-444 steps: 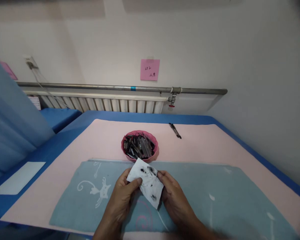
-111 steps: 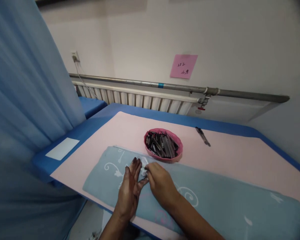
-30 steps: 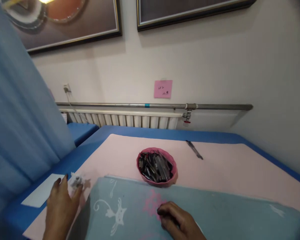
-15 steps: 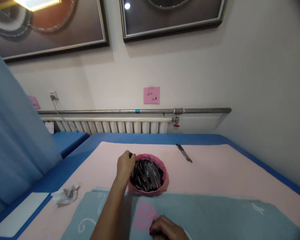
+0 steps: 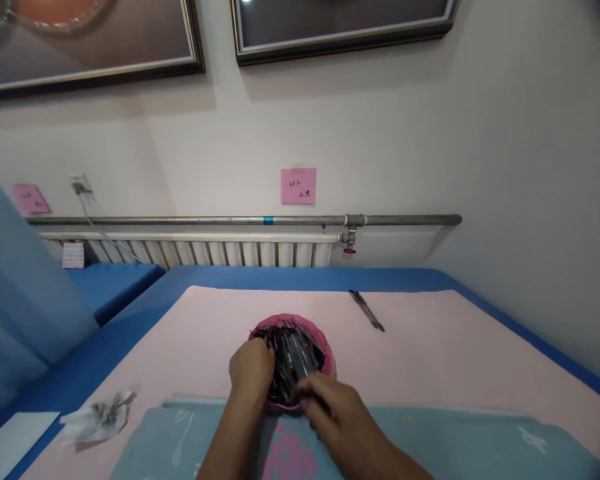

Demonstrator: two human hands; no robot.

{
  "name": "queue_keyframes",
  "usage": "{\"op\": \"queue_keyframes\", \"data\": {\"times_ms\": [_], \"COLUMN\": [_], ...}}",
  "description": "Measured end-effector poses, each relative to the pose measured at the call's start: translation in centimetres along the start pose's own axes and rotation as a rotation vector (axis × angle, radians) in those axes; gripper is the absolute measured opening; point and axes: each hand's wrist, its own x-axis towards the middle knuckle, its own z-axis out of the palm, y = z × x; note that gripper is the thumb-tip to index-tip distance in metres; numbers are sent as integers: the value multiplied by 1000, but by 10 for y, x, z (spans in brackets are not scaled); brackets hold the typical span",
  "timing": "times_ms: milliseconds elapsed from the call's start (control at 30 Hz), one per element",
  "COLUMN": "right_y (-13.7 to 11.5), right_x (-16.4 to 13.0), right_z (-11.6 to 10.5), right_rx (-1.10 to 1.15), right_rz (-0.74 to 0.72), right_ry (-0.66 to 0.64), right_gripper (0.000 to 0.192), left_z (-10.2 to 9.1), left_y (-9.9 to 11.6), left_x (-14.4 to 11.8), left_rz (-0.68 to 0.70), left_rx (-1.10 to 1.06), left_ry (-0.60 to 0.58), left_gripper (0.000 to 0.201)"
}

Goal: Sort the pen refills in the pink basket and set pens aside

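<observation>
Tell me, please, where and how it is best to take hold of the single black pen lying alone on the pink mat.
Probably pinch the pen at mid-barrel from above, fingers across its width: it lies flat and slanted on the pink mat, with free space on both sides.

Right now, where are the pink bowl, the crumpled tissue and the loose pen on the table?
Pink bowl (image 5: 330,355): head view, right side of its rim.
Crumpled tissue (image 5: 96,420): head view, middle of the stained wad.
Loose pen (image 5: 367,310): head view, middle of its barrel.
</observation>
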Motion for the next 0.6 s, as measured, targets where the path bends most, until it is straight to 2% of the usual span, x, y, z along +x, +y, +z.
{"op": "queue_keyframes", "data": {"times_ms": [67,133,267,333,467,533,600], "right_y": [-8,-11,-6,-2,6,10,14], "right_x": [29,51,65,62,57,58,61], "right_z": [-5,-1,12,16,18,17,15], "right_rx": [-220,-393,-493,-465,-419,-382,-317], "right_rz": [-2,21,69,60,83,81,63], "right_ry": [-5,-90,-200,-186,-161,-162,-137], "right_gripper": [18,16,22,21,17,16,17], "left_z": [-1,-2,-2,0,0,-4,-7], "left_y": [-3,-8,-27,-35,-37,-35,-35], "left_x": [3,5,8,8,7,7,9], "left_rz": [8,15,31,25,-120,-196,-223], "left_rx": [-38,-89,-214,-427,-1156,-1349,-1450], "left_ry": [-2,6,27,52,-8,-67,-88], "left_gripper": [28,24,24,29,20,15,12]}}
